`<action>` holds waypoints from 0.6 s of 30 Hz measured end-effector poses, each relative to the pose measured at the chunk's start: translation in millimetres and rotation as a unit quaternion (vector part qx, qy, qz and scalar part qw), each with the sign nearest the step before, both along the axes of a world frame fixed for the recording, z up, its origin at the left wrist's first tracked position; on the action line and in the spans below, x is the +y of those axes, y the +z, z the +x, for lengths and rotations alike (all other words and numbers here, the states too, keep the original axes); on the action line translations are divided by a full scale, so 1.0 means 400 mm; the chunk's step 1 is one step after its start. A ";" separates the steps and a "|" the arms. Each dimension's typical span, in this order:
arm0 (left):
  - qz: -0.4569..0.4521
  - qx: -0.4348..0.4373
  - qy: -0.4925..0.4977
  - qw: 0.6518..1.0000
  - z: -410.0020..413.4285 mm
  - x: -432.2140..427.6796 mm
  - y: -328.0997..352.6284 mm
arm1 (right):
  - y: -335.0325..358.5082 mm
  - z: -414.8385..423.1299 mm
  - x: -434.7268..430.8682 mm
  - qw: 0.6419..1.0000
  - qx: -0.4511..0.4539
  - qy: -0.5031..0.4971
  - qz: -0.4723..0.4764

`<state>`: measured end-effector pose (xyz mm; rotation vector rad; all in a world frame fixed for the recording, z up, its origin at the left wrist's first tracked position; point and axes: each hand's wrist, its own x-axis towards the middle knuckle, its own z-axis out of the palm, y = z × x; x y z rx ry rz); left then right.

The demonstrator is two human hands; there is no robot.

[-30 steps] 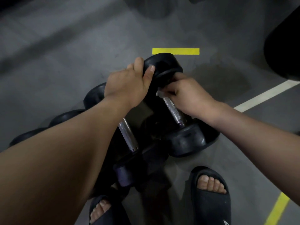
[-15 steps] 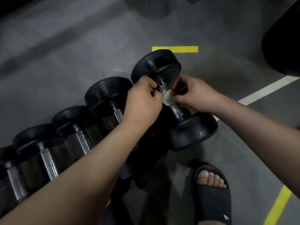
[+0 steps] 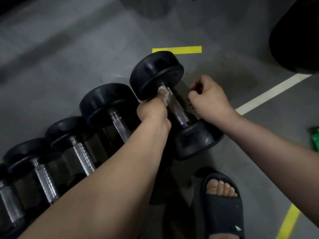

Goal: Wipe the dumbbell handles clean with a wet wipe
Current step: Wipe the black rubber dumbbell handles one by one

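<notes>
A row of black dumbbells with knurled metal handles lies on the grey floor. The rightmost dumbbell [image 3: 156,73] sits tilted, and its handle [image 3: 179,114] runs down to the near head [image 3: 196,140]. My left hand [image 3: 151,111] pinches a white wet wipe [image 3: 164,95] against the upper end of that handle, just under the far head. Just right of the handle, my right hand [image 3: 208,99] is off the bar with its fingers curled, and I see nothing in it.
The neighbouring dumbbell [image 3: 107,102] and others extend to the lower left under my left forearm. My foot in a black slide [image 3: 222,200] stands below the dumbbell. The floor carries yellow tape [image 3: 177,49] and a white line [image 3: 269,94]. A green object [image 3: 315,140] lies at the right edge.
My left hand came off the dumbbell's far head and took the wipe at the handle. My right hand let go of the wipe and drew away to the right.
</notes>
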<state>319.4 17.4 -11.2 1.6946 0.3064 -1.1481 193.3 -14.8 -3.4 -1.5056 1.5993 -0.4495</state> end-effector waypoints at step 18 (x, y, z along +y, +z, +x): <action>0.052 -0.143 -0.347 0.925 0.012 0.060 -0.044 | 0.009 0.001 0.030 0.997 0.038 -0.023 -0.059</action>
